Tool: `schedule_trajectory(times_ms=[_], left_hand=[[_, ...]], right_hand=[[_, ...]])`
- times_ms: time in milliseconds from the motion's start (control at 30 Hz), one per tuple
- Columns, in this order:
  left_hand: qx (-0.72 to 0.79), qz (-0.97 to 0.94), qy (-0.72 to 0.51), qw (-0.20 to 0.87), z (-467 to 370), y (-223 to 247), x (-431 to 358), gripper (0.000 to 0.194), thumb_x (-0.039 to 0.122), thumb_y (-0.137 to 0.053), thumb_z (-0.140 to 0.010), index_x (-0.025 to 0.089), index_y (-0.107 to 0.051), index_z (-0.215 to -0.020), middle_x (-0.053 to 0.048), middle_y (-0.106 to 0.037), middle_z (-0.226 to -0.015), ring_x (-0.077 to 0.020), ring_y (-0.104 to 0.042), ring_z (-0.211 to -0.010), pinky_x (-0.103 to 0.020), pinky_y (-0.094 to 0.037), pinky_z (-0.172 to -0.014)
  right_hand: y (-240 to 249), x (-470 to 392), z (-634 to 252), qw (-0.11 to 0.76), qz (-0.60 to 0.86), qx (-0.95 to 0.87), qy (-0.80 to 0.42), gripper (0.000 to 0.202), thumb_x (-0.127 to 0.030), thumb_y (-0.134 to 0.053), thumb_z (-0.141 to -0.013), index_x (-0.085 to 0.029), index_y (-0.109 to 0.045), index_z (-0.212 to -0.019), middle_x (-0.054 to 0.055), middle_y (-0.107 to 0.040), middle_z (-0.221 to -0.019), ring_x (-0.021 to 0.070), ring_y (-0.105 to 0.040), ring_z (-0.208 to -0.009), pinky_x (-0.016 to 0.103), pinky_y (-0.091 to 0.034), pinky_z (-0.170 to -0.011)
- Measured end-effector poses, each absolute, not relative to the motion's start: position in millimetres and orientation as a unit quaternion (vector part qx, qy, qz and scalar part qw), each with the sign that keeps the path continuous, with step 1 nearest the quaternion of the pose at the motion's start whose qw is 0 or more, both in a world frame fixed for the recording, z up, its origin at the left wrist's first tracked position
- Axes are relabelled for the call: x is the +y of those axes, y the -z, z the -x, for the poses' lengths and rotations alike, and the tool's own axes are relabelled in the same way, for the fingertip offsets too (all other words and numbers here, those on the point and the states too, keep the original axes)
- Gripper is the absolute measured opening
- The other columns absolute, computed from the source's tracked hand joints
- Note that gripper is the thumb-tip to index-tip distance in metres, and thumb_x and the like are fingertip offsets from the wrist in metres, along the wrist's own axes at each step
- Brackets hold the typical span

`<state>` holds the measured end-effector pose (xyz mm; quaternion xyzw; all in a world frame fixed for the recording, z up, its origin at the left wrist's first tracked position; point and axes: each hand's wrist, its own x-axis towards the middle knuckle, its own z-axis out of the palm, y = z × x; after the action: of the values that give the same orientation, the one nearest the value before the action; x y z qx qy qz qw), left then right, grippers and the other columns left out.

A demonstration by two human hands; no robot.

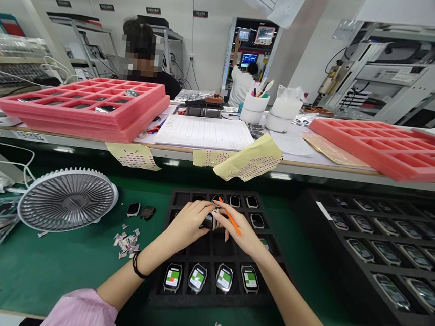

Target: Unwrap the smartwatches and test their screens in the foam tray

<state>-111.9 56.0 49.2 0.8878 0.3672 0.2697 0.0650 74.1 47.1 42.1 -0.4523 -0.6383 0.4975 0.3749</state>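
Over the middle of a black foam tray (pixel 224 298), my left hand (pixel 189 221) is closed around a dark watch case (pixel 209 221). My right hand (pixel 240 231) meets it from the other side, its fingertips at the watch's edge. An orange stick-like tool (pixel 231 217) lies along the right fingers, gripped in that hand; its working tip is hard to make out. In the tray's front row, several watch cases show lit green and white screens, such as one watch (pixel 224 278). Dark-screened watches (pixel 252 201) sit in the back rows.
A round fan (pixel 68 199) stands at the left, near two loose watch parts (pixel 140 210) and a pile of small scraps (pixel 127 243). Black trays of watches (pixel 386 238) fill the right. Pink foam trays (pixel 129 125) rest on the shelf above. Two people are beyond.
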Motion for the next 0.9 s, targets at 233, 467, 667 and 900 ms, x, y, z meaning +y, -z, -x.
schedule_trajectory(times_ms=[233, 467, 667, 900], left_hand=[[0.303, -0.860, -0.399, 0.095, 112, -64, 52, 0.049, 0.014, -0.066, -0.069, 0.021, -0.057, -0.116, -0.010, -0.063, -0.114, -0.0261, -0.057, -0.106, -0.043, -0.044, -0.092], [0.273, -0.859, -0.416, 0.122, 112, -70, 47, 0.052, 0.018, -0.069, -0.068, 0.023, -0.058, -0.119, -0.010, -0.062, -0.115, -0.0269, -0.056, -0.108, -0.044, -0.043, -0.095], [0.257, -0.865, -0.416, 0.111, 114, -69, 46, 0.055, 0.016, -0.067, -0.070, 0.023, -0.055, -0.123, -0.010, -0.061, -0.120, -0.0270, -0.055, -0.113, -0.043, -0.043, -0.097], [0.254, -0.870, -0.409, 0.108, 113, -67, 46, 0.056, 0.018, -0.067, -0.070, 0.024, -0.054, -0.125, -0.009, -0.063, -0.119, -0.0276, -0.055, -0.114, -0.043, -0.042, -0.098]], right_hand=[[-69, 44, -84, 0.378, 0.332, -0.608, -0.614, 0.047, -0.030, -0.070, -0.079, -0.025, -0.057, -0.123, 0.005, -0.065, -0.105, 0.0185, -0.063, -0.093, 0.035, -0.052, -0.086], [-70, 45, -91, 0.369, 0.271, -0.588, -0.667, 0.039, -0.029, -0.072, -0.077, -0.022, -0.064, -0.114, 0.006, -0.066, -0.105, 0.0200, -0.062, -0.097, 0.037, -0.048, -0.091], [-70, 42, -89, 0.381, 0.264, -0.581, -0.669, 0.037, -0.029, -0.073, -0.077, -0.024, -0.063, -0.113, 0.006, -0.065, -0.104, 0.0193, -0.063, -0.096, 0.035, -0.048, -0.090], [-74, 37, -83, 0.376, 0.283, -0.573, -0.671, 0.040, -0.028, -0.075, -0.073, -0.023, -0.063, -0.111, 0.005, -0.064, -0.098, 0.0192, -0.062, -0.090, 0.035, -0.050, -0.085]])
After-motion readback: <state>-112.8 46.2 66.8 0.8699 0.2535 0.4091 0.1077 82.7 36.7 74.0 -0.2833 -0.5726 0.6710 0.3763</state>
